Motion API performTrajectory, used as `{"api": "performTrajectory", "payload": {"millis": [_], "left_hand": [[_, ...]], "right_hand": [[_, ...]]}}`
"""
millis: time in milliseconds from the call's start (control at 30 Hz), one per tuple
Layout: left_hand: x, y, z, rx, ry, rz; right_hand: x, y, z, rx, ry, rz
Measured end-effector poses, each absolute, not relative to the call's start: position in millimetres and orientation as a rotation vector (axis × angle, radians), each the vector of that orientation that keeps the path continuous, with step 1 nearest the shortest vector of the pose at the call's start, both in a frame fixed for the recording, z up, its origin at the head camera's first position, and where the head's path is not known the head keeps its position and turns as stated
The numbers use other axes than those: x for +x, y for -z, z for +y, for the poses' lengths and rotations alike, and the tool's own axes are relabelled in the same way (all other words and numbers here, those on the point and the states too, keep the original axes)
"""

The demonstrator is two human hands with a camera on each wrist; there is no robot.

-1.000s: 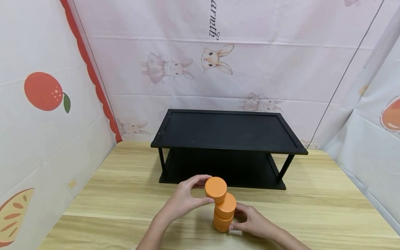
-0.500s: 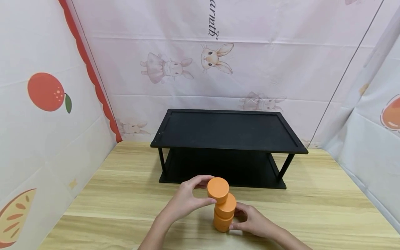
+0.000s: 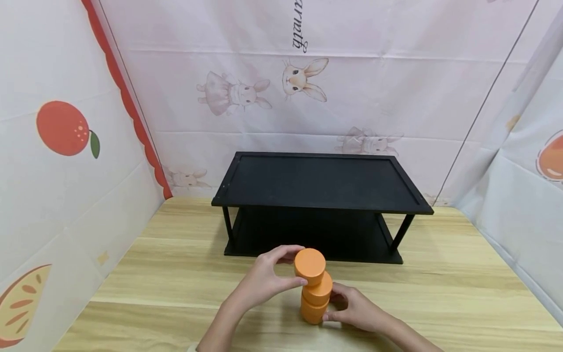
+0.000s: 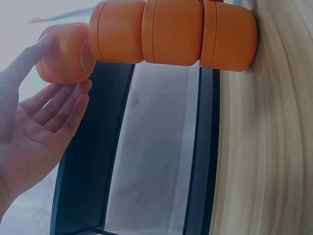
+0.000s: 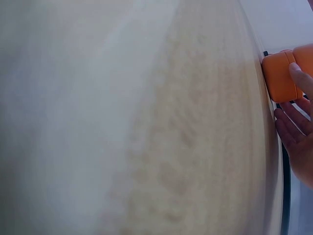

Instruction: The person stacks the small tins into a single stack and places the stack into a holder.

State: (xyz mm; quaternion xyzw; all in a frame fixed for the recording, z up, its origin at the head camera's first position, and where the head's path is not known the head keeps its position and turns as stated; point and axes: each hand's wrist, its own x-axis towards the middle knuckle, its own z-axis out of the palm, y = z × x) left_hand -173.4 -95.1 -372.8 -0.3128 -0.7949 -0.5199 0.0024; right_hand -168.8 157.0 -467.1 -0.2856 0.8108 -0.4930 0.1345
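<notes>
Three orange lidded jars stand in a stack on the table, the bottom jar point(image 3: 313, 313) under a middle and an upper jar point(image 4: 117, 32). My left hand point(image 3: 266, 278) pinches another orange jar point(image 3: 310, 264) between thumb and fingertips. That jar is right at the top of the stack, a little off its line and slightly tilted in the left wrist view. Low on the right side, my right hand point(image 3: 356, 310) holds the bottom jar between thumb and fingers. In the right wrist view its thumb lies against the orange side point(image 5: 279, 78), with the fingers underneath in that view.
Behind the stack stands a black two-tier shelf point(image 3: 321, 183), its lower board point(image 3: 303, 234) just past the left fingertips. The wooden table point(image 3: 176, 274) reaches a printed cloth backdrop point(image 3: 176, 112) behind and at both sides.
My left hand has moved slightly to the right with its jar, bringing it more over the stack. The right hand and the stacked jars have stayed in place.
</notes>
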Motion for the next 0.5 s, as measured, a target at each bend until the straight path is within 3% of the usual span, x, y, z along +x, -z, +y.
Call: {"api": "performTrajectory", "payload": {"millis": [500], "left_hand": [[-172.1, 373.1, -88.6, -1.012, 1.628, -2.521]], "right_hand": [[-168.4, 466.6, 156.7, -0.819, 1.420, 2.360]]}}
